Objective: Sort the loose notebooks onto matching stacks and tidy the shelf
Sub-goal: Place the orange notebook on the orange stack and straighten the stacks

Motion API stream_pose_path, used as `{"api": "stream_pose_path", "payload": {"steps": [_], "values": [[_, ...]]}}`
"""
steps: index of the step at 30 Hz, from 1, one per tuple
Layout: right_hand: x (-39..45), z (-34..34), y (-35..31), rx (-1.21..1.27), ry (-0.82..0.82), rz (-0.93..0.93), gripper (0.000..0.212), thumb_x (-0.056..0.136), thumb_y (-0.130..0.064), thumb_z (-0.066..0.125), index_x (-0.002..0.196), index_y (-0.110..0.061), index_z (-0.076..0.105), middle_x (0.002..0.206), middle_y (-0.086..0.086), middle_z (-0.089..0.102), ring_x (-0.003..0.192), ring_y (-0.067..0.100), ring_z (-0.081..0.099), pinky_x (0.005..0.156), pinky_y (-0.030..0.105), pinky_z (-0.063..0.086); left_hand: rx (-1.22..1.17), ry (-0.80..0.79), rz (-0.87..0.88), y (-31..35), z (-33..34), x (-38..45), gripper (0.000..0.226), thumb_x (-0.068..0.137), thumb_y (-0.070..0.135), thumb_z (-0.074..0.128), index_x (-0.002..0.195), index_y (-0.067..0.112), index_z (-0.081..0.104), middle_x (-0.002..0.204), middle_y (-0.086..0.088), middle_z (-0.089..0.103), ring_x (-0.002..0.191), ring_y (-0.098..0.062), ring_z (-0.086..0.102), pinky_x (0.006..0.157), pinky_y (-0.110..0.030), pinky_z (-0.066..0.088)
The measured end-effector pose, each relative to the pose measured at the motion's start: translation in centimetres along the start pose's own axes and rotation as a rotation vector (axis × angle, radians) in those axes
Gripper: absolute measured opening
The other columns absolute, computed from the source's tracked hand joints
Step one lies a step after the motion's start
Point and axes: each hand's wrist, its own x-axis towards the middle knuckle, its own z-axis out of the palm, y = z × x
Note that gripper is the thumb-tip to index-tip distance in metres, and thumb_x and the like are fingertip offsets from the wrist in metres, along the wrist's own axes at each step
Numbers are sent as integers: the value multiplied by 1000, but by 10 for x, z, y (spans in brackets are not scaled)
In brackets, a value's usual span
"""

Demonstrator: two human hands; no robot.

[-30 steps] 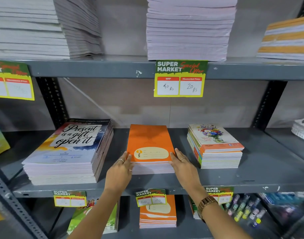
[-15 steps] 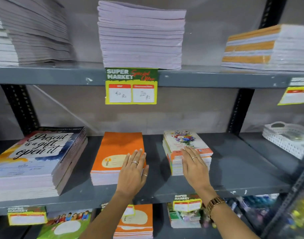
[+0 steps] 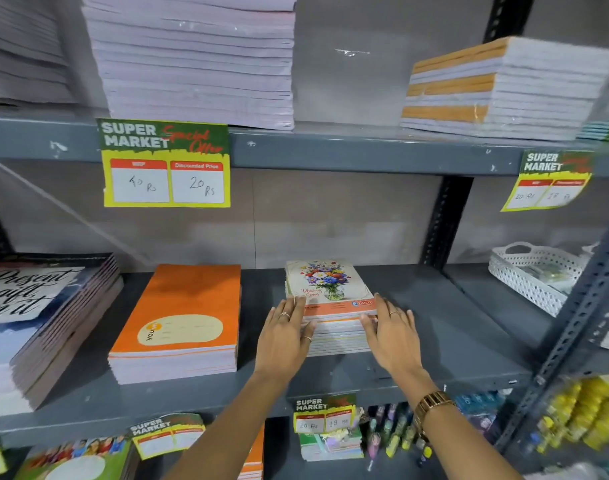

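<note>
A short stack of flower-cover notebooks (image 3: 329, 285) stands mid-shelf on the grey metal shelf (image 3: 434, 323). My left hand (image 3: 285, 336) presses flat against the stack's left side, thumb on its front edge. My right hand (image 3: 393, 332) presses against the right side, thumb on the front. Both hands bracket the stack with fingers extended. To the left lies an orange notebook stack (image 3: 182, 320), and further left a taller stack of "Present is a gift" notebooks (image 3: 36, 313).
A white perforated basket (image 3: 535, 271) sits on the right shelf section behind a slotted upright (image 3: 573, 323). Above are pale notebook stacks (image 3: 195, 60) and an orange-edged stack (image 3: 504, 88). Price tags (image 3: 166, 164) hang from shelf edges. Pens (image 3: 393, 438) and more notebooks fill the shelf below.
My hands left the orange stack and moved right; they now bracket the flower stack on both sides. The view has swung to the right.
</note>
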Motion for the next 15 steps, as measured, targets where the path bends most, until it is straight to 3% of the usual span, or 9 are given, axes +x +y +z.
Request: {"api": "stream_pose_path", "payload": {"steps": [4,6,9,15], "values": [[2,6,-4,116,-45,27,56,97,-39,38,143,-9,26,140,9,48,132,23,41,118,39,17,-23,-75,-47,-1,7,8,55,97,45,28,146,28,12,156,-2,22,144,-23,19,116,-38,21],[3,9,-6,197,-41,46,55,97,-35,40,143,-8,26,137,11,49,130,26,41,115,40,26,-17,-98,-62,-1,9,10,53,98,44,27,146,29,12,156,-4,23,144,-25,20,114,-40,27],[2,10,-7,262,-42,73,54,97,-33,41,144,-10,24,132,10,49,121,24,44,95,39,46,-40,-108,-76,-1,12,10,53,97,44,27,146,29,13,156,-5,23,143,-28,21,111,-42,32],[-1,15,-4,281,-35,52,58,97,-27,44,146,-10,19,130,9,48,119,23,45,89,37,49,-100,-113,-58,-6,13,9,53,97,43,30,146,28,15,156,-5,22,142,-26,25,104,-43,43]]}}
